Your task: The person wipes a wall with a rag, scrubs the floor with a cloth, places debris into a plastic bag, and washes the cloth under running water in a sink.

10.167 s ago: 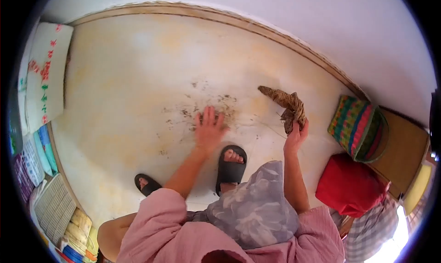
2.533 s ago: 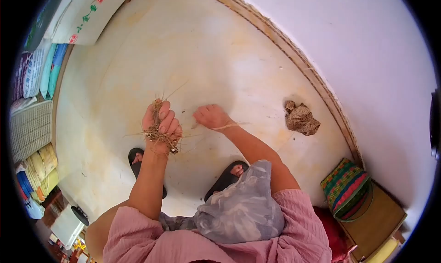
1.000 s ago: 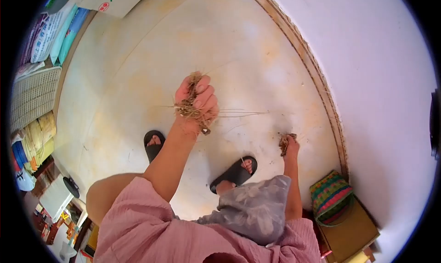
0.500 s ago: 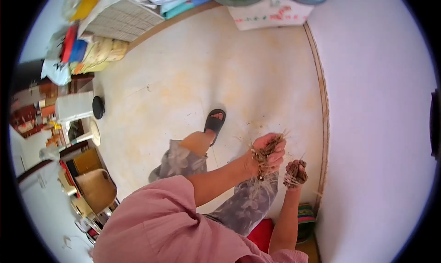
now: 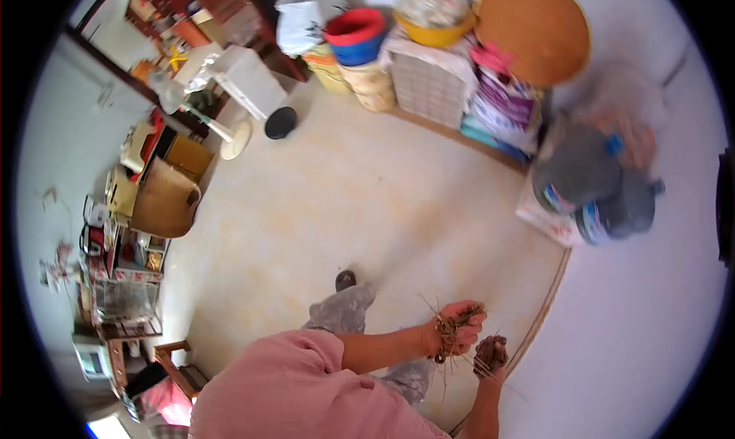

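Note:
My left hand (image 5: 465,333) is closed around a bunch of dried, root-like plant strands (image 5: 452,328). Thin stalks stick out above and below its fingers. Beside it, lower and to the right, my right hand (image 5: 490,370) grips a darker brown clump of similar dry plant stuff (image 5: 491,350), pale strands trailing from its lower side. A small gap separates the two hands, which are held above the floor near the white wall. What exactly the plant is, I cannot make out.
Large water bottles (image 5: 578,167) stand by the right wall. Behind are a round brown tray (image 5: 534,29), stacked basins (image 5: 356,37) and a wicker box (image 5: 430,86). A pedestal fan (image 5: 233,140), black stool (image 5: 280,122) and chair (image 5: 164,198) stand left on the pale floor (image 5: 306,194).
The view has swung to the left and upward, bringing in more of the room. Both hands appear lower in the picture and still hold their dry clumps.

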Motion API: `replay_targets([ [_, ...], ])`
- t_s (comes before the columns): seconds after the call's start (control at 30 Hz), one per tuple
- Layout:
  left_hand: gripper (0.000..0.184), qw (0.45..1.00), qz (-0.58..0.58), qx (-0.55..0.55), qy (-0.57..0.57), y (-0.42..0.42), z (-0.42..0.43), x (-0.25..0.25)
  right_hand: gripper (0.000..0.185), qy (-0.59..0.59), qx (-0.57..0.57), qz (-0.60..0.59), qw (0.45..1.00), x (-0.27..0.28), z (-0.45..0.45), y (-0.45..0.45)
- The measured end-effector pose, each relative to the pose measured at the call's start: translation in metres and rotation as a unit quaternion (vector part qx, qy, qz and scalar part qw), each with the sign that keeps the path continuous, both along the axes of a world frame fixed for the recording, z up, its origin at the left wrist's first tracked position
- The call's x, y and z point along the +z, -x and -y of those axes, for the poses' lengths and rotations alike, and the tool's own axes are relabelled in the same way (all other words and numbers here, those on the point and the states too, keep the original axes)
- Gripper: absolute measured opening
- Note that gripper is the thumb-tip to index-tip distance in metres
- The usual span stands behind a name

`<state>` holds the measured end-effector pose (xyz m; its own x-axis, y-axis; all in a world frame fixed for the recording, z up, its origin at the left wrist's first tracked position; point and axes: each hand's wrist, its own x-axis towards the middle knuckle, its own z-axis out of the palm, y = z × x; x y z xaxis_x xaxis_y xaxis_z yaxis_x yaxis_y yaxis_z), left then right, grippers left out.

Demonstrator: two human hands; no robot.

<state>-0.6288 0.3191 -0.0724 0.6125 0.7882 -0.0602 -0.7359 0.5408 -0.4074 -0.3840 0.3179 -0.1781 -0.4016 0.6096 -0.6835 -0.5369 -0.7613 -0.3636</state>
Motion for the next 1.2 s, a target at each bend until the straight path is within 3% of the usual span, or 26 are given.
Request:
replay_targets([
  [0.03, 0.041, 1.0, -0.016, 0.012, -0.009, 0.019, 0.017, 0.028, 0.021, 0.008, 0.008, 0.05, 0.999, 0.034, 0.011, 0.027],
  [0.1, 0.04, 0.997, -0.05, 0.043, -0.031, 0.077, 0.048, 0.075, 0.016, -0.019, 0.059, -0.071, 0.996, 0.06, 0.028, 0.089],
  [0.17, 0.039, 0.994, -0.081, 0.079, 0.005, 0.152, 0.077, 0.109, 0.012, 0.052, 0.159, -0.067, 0.984, 0.084, 0.032, 0.157],
  [0.27, 0.039, 0.98, -0.08, 0.144, 0.113, 0.267, 0.109, 0.11, 0.012, 0.114, 0.251, -0.227, 0.934, 0.057, 0.023, 0.272],
  [0.3, 0.038, 0.966, -0.132, 0.171, 0.139, 0.306, 0.137, 0.135, 0.012, 0.142, 0.277, -0.266, 0.912, 0.083, 0.027, 0.327],
  [0.33, 0.037, 0.946, -0.189, 0.204, 0.166, 0.337, 0.143, 0.113, 0.013, 0.167, 0.305, -0.302, 0.888, 0.07, 0.024, 0.361],
  [0.37, 0.036, 0.922, -0.241, 0.232, 0.193, 0.37, 0.157, 0.108, 0.014, 0.159, 0.338, -0.277, 0.885, 0.083, 0.023, 0.41],
  [0.43, 0.032, 0.914, -0.216, 0.343, 0.029, 0.437, 0.196, 0.108, 0.016, 0.129, 0.404, -0.176, 0.888, 0.105, 0.022, 0.499],
  [0.47, 0.032, 0.905, -0.184, 0.381, 0.028, 0.466, 0.212, 0.106, 0.016, 0.107, 0.434, -0.098, 0.889, 0.114, 0.022, 0.536],
  [0.5, 0.031, 0.895, -0.152, 0.418, 0.029, 0.493, 0.228, 0.105, 0.017, 0.106, 0.452, -0.11, 0.879, 0.123, 0.023, 0.572],
  [0.53, 0.031, 0.885, -0.165, 0.436, -0.009, 0.522, 0.255, 0.139, 0.019, 0.11, 0.463, -0.116, 0.872, 0.158, 0.037, 0.606],
  [0.67, 0.03, 0.806, -0.178, 0.563, 0.045, 0.599, 0.285, 0.129, 0.019, 0.094, 0.484, -0.108, 0.863, 0.155, 0.018, 0.705],
  [0.8, 0.029, 0.76, -0.159, 0.63, 0.003, 0.68, 0.293, 0.129, 0.017, 0.026, 0.559, -0.083, 0.825, 0.159, -0.015, 0.797],
  [0.9, 0.029, 0.735, -0.164, 0.657, -0.022, 0.745, 0.281, 0.121, 0.015, 0.049, 0.574, -0.028, 0.817, 0.149, -0.049, 0.886],
  [0.93, 0.029, 0.724, -0.171, 0.667, -0.05, 0.767, 0.276, 0.119, 0.012, 0.003, 0.585, 0.03, 0.81, 0.15, -0.059, 0.916],
  [1.03, 0.029, 0.704, -0.165, 0.691, -0.012, 0.817, 0.257, 0.133, 0.016, 0.099, 0.629, -0.064, 0.768, 0.135, -0.1, 1.009],
  [1.07, 0.029, 0.694, -0.167, 0.701, -0.002, 0.832, 0.252, 0.137, 0.01, 0.017, 0.588, 0.015, 0.809, 0.176, -0.085, 1.039],
  [1.1, 0.029, 0.692, -0.153, 0.705, -0.003, 0.847, 0.248, 0.139, 0.011, 0.021, 0.619, 0.012, 0.785, 0.168, -0.098, 1.068],
  [1.2, 0.028, 0.69, -0.121, 0.713, -0.026, 0.896, 0.234, 0.135, 0.013, 0.048, 0.635, -0.107, 0.763, 0.155, -0.113, 1.152],
])
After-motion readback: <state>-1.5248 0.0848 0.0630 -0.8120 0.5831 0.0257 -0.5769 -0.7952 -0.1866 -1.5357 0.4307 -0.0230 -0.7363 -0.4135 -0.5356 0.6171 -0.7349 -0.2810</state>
